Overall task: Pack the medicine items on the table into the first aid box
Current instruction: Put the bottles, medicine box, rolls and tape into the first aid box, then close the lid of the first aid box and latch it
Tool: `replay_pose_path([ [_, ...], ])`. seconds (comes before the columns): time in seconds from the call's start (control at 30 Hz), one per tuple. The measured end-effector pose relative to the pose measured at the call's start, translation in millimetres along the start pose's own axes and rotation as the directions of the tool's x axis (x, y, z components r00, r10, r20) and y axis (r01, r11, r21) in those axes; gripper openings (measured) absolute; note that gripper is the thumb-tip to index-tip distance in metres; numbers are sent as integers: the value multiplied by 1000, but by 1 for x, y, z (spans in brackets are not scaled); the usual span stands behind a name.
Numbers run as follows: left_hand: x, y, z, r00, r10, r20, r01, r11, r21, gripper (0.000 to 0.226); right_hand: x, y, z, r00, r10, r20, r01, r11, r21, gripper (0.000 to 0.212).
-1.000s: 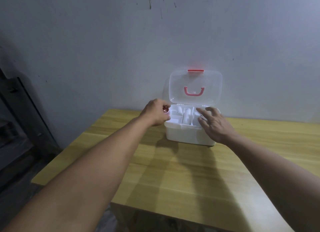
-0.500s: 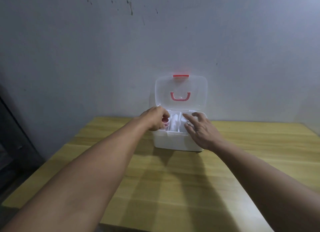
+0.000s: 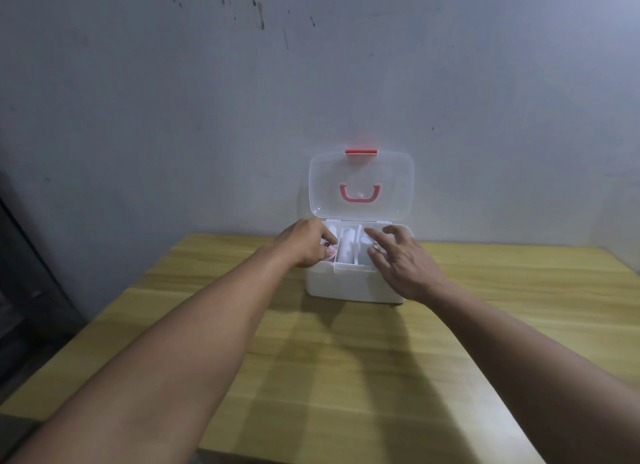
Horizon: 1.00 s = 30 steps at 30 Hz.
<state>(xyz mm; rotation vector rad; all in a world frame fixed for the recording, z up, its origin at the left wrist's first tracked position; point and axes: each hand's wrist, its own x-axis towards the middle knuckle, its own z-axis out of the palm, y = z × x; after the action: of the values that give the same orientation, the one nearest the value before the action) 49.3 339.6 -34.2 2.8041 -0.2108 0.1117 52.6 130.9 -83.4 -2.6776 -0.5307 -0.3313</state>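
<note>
Light wooden table point(image 3: 346, 377) by the wall, white first aid box point(image 3: 353, 287) at its far edge.

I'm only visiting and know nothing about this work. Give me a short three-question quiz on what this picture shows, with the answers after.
1. True or false: the lid of the first aid box is shut.
2. Which hand is over the box's left compartment, curled round a small pink and white item? A) the left hand B) the right hand
3. Fill in: the handle seen through the clear lid is ____ in colour.

Key
1. False: the lid stands open against the wall.
2. A: the right hand hovers with fingers spread over the right side.
3. Red (pinkish red), like the latch on the lid's top edge.
</note>
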Motion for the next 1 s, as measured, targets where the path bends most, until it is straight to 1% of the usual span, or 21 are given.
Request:
replay_pose_path([
  [0.13,1,-4,7,1000,23,-13,-23,999,-37,19,1,1,1,1000,4,-3,-4,1000,12,47],
  [0.17,1,-4,7,1000,18,-20,-19,998,-57,22,1,0,0,1000,2,-4,-2,1000,14,47],
  [0.27,1,-4,9,998,-38,-42,30,986,-165,41,0,1,0,1000,-1,-6,2,1000,16,48],
  [0.37,0,-2,8,973,-112,-201,51,957,-287,41,1,1,-1,1000,-10,17,10,1000,25,50],
  [0.4,1,-2,8,962,-135,-237,55,947,-318,44,1,1,-2,1000,-11,23,10,999,35,52],
  [0.43,1,-3,8,959,-147,-242,65,946,-319,46,2,1,-4,1000,-11,22,10,999,42,53],
  [0.53,3,-7,12,974,-113,-196,69,974,-217,51,6,0,-10,1000,-7,-17,8,999,31,58],
  [0.63,6,-8,21,991,-66,-120,51,992,-119,56,19,-3,-22,995,19,-97,-14,999,49,57],
  [0.77,7,-7,39,998,-66,-5,66,998,3,67,51,-2,-46,983,31,-180,-25,999,38,56],
  [0.9,6,-2,43,995,-101,2,100,994,44,76,88,2,-66,972,32,-231,-37,999,-14,62],
  [1.0,6,0,42,994,-108,7,107,993,50,76,109,3,-76,976,9,-219,-33,994,-104,66],
])
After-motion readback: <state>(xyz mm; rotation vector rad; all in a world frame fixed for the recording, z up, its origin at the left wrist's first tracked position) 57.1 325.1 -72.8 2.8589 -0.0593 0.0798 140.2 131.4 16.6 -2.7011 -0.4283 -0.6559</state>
